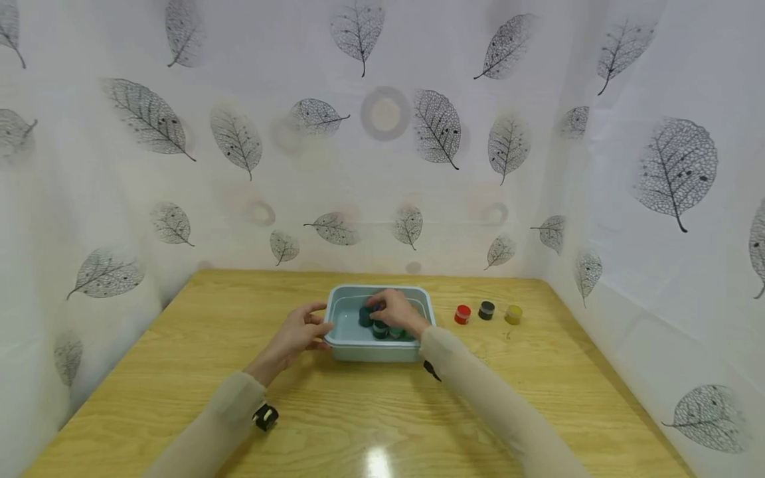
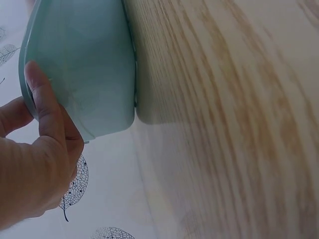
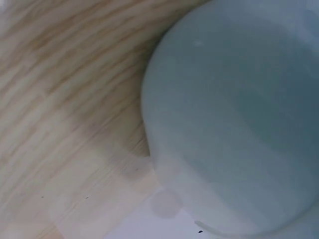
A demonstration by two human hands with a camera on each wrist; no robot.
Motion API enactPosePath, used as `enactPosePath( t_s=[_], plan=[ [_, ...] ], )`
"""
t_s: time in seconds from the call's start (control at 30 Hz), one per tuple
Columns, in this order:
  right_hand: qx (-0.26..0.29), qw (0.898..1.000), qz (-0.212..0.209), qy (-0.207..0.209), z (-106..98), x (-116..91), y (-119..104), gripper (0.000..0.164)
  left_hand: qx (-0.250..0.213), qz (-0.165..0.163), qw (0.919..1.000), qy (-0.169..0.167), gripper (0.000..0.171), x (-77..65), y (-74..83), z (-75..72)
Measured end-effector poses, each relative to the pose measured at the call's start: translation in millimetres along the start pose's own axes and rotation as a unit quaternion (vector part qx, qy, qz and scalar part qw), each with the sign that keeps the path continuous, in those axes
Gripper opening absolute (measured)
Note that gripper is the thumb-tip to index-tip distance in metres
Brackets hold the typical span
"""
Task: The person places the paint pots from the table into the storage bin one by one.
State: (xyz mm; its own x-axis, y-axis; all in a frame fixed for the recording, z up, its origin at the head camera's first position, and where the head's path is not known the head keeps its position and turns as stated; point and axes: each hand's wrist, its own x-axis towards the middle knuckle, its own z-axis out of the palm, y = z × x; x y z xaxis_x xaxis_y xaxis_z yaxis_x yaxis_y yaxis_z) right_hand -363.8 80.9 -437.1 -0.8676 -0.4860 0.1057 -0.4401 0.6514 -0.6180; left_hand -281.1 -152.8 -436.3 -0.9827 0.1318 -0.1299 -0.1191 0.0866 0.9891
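A pale blue-green plastic tub (image 1: 373, 353) sits on the wooden table in the head view. At its left side my left hand (image 1: 297, 332) grips the rim, thumb over the edge and fingers against the outer wall, as the left wrist view shows with the hand (image 2: 45, 149) close up. My right hand (image 1: 396, 311) reaches inside, its thumb and fingertips pinching a small dark blue jar (image 1: 378, 307) largely covered by the fingers. Beside it stands a dark teal jar (image 1: 365, 317). Nearer the front wall are a black-topped jar (image 1: 380, 330) and a green jar (image 1: 396, 332).
Right of the tub, a red jar (image 1: 463, 315), a black jar (image 1: 487, 310) and a yellow jar (image 1: 513, 315) stand in a row on the table (image 1: 335, 425). A leaf-patterned white curtain (image 1: 382, 172) hangs behind and along both sides. The tub's wall (image 3: 224, 124) fills much of the right wrist view.
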Motion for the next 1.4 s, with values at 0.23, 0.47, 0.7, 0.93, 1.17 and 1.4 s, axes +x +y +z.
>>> enactPosePath(
  t_s=[0.23, 0.47, 0.7, 0.93, 1.17, 1.4],
  plan=[
    [0.040, 0.999, -0.002, 0.006, -8, -7, 3, 0.024, -0.002, -0.002, 1.0000, -0.001, 0.059, -0.7, 0.1, 1.4],
    [0.070, 0.997, -0.030, -0.023, -17, -14, 3, 0.029, -0.002, 0.003, 1.0000, -0.005, 0.059, 0.1, -0.6, 0.1],
    [0.118, 0.992, -0.026, -0.045, -32, -23, 4, 0.031, -0.011, 0.000, 0.9999, -0.006, 0.060, 1.1, -1.4, -0.5],
    [0.127, 0.991, -0.032, -0.041, -48, -33, 8, 0.033, -0.011, 0.000, 0.9999, -0.005, 0.060, 1.4, -1.8, -1.4],
    [0.163, 0.986, 0.003, -0.020, -58, -41, 21, 0.031, -0.011, -0.001, 0.9998, -0.014, 0.061, 1.4, -2.4, -1.4],
    [0.173, 0.985, 0.009, 0.018, -66, -44, 33, 0.030, -0.016, -0.002, 0.9997, -0.019, 0.064, -1.2, 1.0, -2.2]
  ],
)
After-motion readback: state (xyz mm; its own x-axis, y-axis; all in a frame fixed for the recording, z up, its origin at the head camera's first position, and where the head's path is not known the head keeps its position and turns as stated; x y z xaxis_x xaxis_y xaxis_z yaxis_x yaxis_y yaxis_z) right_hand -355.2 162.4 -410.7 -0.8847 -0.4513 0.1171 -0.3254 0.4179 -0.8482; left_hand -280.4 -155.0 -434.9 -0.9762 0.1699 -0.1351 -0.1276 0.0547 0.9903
